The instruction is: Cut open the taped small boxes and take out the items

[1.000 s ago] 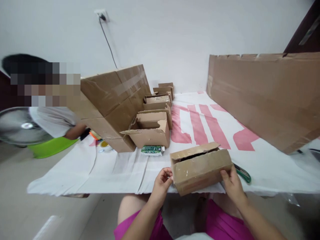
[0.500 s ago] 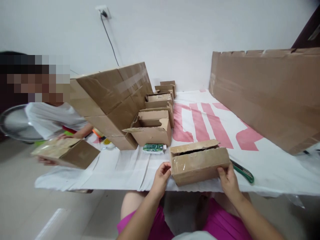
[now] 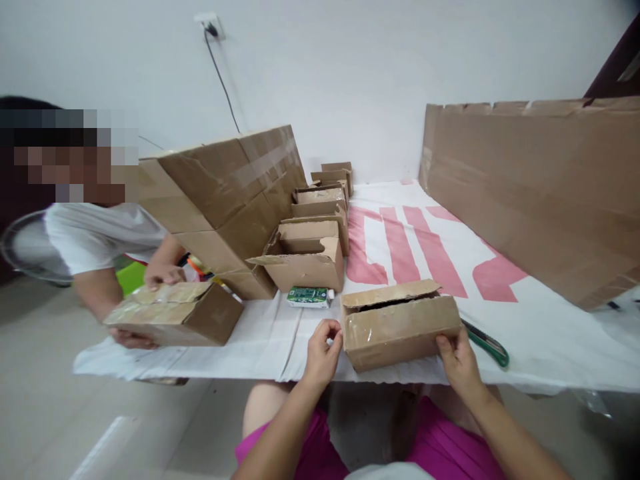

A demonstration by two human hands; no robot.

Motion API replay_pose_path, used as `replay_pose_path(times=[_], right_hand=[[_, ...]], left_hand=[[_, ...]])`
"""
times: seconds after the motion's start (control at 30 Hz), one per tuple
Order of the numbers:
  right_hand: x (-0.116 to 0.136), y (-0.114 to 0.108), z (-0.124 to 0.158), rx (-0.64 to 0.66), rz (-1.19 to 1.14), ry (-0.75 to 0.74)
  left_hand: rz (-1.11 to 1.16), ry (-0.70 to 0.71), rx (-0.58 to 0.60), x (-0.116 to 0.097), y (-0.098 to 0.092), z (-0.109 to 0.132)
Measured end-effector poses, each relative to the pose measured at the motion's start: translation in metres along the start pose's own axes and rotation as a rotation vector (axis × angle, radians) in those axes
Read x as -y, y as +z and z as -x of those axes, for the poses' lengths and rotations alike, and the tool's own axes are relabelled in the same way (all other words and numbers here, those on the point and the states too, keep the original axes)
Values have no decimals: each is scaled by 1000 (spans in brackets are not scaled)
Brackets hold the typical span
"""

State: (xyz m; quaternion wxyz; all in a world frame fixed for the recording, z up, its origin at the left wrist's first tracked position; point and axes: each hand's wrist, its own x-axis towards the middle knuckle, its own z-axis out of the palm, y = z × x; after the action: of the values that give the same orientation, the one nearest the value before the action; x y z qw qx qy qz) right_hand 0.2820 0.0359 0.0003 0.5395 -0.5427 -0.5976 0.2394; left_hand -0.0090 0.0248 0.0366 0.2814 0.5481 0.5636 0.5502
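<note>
A small brown cardboard box (image 3: 403, 331) rests near the table's front edge, its top flaps slightly parted over a dark gap. My right hand (image 3: 459, 357) grips its lower right corner, thumb on the front face. At the box's left end, my left hand (image 3: 324, 350) is closed, thumb and index finger pinched; what sits between them, if anything, is too small to make out. A green-handled saw or knife (image 3: 487, 345) lies just right of the box, partly hidden behind it. Behind my left hand is a green and white carton (image 3: 309, 297).
Open cardboard boxes (image 3: 310, 263) line up toward the wall beside a stack of closed boxes (image 3: 225, 200). A large cardboard panel (image 3: 530, 193) stands at right. On the left, another person holds a taped box (image 3: 175, 312). White cloth (image 3: 260, 347) covers the table.
The other person's box has moved right and onto the table edge, with that person's arms coming forward. My left fingertips have shifted slightly at the box's end; my box stays nearly still.
</note>
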Motion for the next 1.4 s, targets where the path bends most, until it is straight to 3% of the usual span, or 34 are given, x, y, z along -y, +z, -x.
replay_pose_path(times=[0.13,0.23,0.27,0.3,0.43,0.53,0.63,0.77,0.9,0.97,1.07,1.17,1.3,1.4], right_hand=[[7,-10,5,5,11,-26],[33,-23,18,-207,37,-222],[45,-26,24,-213,22,-312],[58,-28,29,-159,-7,-397],[102,-18,42,301,-97,-669],[114,-7,44,384,-59,-735],[114,-9,44,402,-1,-640],[96,-36,30,327,111,-492],[46,-89,-13,98,484,-153],[14,-122,-39,75,838,143],[-25,-164,-65,45,1005,350],[-49,-189,-73,39,1087,453],[-59,-200,-70,-10,1138,474],[-59,-204,-64,-58,1132,443]], left_hand=[[35,67,-79,-17,-13,4],[52,310,-113,-44,-24,22],[46,428,-87,-54,-26,29],[25,539,-12,-63,-26,37],[-43,817,378,-87,-10,58],[-81,828,473,-87,12,65],[-110,779,485,-79,24,66],[-138,784,463,-71,18,66],[-178,855,358,-72,3,63],[-214,854,327,-73,-3,62],[-227,848,296,-72,-7,60],[-229,861,295,-74,-5,58],[-208,861,286,-78,-5,54],[-269,856,163,-76,-10,49]])
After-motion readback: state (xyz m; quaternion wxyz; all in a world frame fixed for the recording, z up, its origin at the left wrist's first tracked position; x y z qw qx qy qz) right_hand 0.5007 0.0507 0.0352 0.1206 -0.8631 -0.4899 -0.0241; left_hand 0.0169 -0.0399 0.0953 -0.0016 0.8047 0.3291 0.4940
